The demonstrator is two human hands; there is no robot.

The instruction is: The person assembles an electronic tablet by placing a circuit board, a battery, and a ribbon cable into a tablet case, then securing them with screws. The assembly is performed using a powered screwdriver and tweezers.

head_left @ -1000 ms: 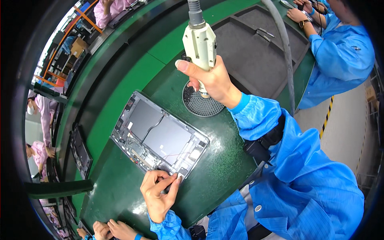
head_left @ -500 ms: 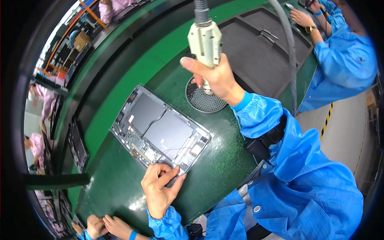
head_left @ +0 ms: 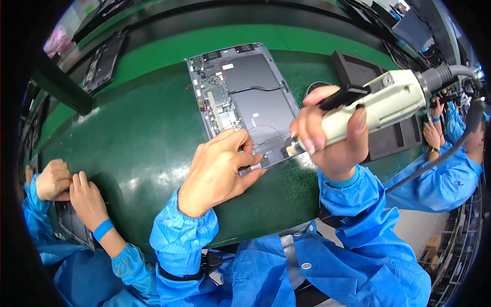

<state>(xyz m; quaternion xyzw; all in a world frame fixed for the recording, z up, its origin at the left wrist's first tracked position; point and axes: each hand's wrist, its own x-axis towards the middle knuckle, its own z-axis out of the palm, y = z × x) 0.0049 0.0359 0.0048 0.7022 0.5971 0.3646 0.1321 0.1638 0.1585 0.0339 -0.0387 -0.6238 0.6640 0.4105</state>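
An opened tablet (head_left: 255,100) lies on the green bench with its circuit board, dark battery panels and thin wires exposed. My left hand (head_left: 220,166) is at its near edge, index finger and thumb closed on the near-left part of the casing. Whether a small part is also between those fingertips is hidden. My right hand (head_left: 335,135) is wrapped round a cream electric screwdriver (head_left: 394,100) with a black lever and a grey cable. The tool is tilted, its tip pointing down-left at the tablet's near-right corner. I cannot tell whether the tip touches it.
A black foam tray (head_left: 353,69) stands beyond the screwdriver, right of the tablet. Another device (head_left: 105,61) lies at the far left by a dark post (head_left: 64,87). Co-workers' hands (head_left: 76,187) are at the left, and another blue sleeve (head_left: 434,179) is at the right.
The screwdriver, upright over the round perforated dish before, has come down and tilted toward the tablet. My left hand stays at the tablet's near edge. The view has turned.
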